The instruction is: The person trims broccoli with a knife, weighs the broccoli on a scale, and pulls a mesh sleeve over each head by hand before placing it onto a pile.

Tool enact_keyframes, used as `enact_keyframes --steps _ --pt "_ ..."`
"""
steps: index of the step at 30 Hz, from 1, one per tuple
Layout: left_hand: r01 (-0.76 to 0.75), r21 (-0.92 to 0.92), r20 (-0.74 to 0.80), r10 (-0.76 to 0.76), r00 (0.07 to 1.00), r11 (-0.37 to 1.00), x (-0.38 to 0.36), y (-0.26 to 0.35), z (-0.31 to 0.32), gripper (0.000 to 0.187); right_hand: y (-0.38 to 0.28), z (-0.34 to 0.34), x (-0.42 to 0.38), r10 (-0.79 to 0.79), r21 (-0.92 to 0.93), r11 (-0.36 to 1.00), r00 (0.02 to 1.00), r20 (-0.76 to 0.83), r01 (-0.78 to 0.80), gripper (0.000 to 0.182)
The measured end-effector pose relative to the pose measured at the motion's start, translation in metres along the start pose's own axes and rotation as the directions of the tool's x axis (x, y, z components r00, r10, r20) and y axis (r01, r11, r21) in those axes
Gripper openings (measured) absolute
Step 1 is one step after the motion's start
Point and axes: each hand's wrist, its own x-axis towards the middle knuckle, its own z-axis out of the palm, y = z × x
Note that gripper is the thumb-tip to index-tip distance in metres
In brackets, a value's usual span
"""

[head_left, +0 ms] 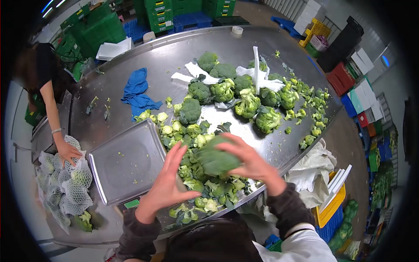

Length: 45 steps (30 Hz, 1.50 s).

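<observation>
Green broccoli (216, 158), blurred, seemingly in right hand (252, 160)

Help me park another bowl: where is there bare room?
The table looks mostly bare between the blue cloth and the white roll; the tray is nearly bare too. Crowded: florets around the left hand and right hand, broccoli heads beyond them.

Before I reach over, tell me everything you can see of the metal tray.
The tray is a shallow rectangle of shiny grey metal, with rounded corners and a raised rim. It lies face up on the steel table, holding only a few green crumbs. Broccoli pieces crowd its right side; white net bags lie close on the left, contact unclear.
</observation>
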Motion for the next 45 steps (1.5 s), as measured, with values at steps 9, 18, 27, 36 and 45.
enact_keyframes --steps 9,18,27,36,45 --pt "0.184 -0.251 -0.572 -0.298 0.764 0.951 -0.067 -0.067 -0.032 0.090 0.007 0.001 0.087 -0.249 0.057 0.964 0.958 -0.141 0.259 0.067" --pt "0.403 -0.150 -0.880 -0.308 0.361 0.903 -0.111 -0.110 -0.041 0.092 0.213 -0.117 0.130 0.204 -0.238 0.851 0.712 -0.672 -0.468 0.043" --pt "0.546 0.258 -0.894 -0.017 0.447 0.797 -0.087 -0.024 -0.023 0.089 0.175 -0.102 0.142 0.011 -0.506 0.801 0.855 -0.519 -0.318 0.062" --pt "0.035 -0.868 -0.285 -0.557 0.780 0.495 -0.021 -0.034 0.032 0.045 -0.005 0.047 0.034 -0.145 0.625 0.774 0.933 0.329 -0.101 0.033" --pt "0.458 -0.554 -0.127 -0.614 0.779 0.695 -0.054 -0.043 0.065 0.021 -0.049 0.078 0.052 -0.137 0.130 0.981 0.988 -0.073 0.146 0.042"
